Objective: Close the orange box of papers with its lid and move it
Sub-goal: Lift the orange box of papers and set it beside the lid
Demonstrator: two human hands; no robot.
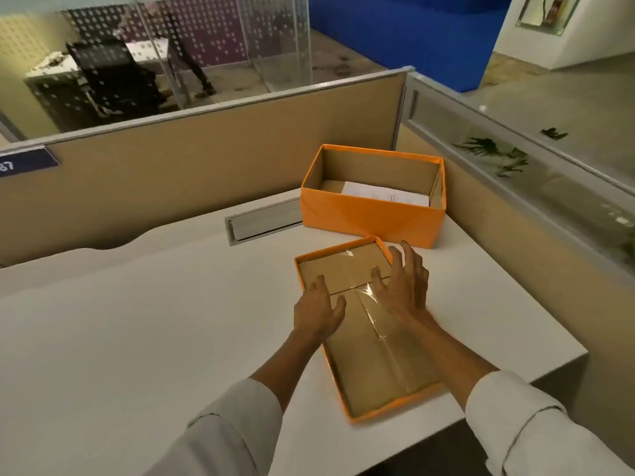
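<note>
The orange box (371, 214) stands open at the back right corner of the white desk, with white papers (386, 194) lying flat inside. Its lid (374, 369) lies upside down nearer to me, brown cardboard inside facing up, with clear tape along its middle. My left hand (318, 312) hovers over the lid's left edge with fingers spread, holding nothing. Fingers apart as well, my right hand (403, 286) is over the lid's far right part. Whether either hand touches the lid is unclear.
A metal cable slot (263, 222) is set into the desk (137, 321) left of the box. Beige partition walls (206, 156) close off the back and right sides. The desk's front right edge (515, 383) runs close to the lid.
</note>
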